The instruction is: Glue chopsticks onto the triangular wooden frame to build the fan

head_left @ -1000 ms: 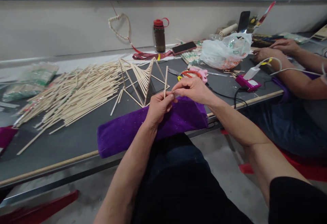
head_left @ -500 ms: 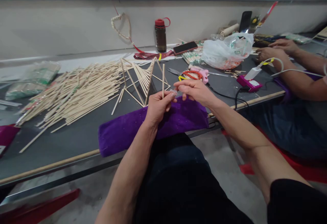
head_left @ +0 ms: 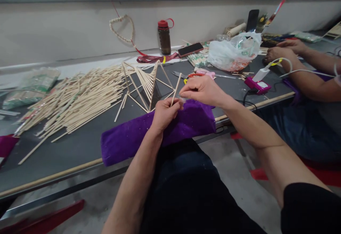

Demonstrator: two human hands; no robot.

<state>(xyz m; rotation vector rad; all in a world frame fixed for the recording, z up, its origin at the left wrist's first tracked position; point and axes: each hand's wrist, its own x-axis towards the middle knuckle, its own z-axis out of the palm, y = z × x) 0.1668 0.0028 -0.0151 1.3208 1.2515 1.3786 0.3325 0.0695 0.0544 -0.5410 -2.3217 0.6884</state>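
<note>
Left hand (head_left: 164,113) around steep, right-tilted stick (head_left: 177,87)

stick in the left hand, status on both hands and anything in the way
Left hand gripping stick, tilted up. Right hand close by, fingers bent, hold unclear. Wooden frame just beyond, may crowd the stick.
</note>
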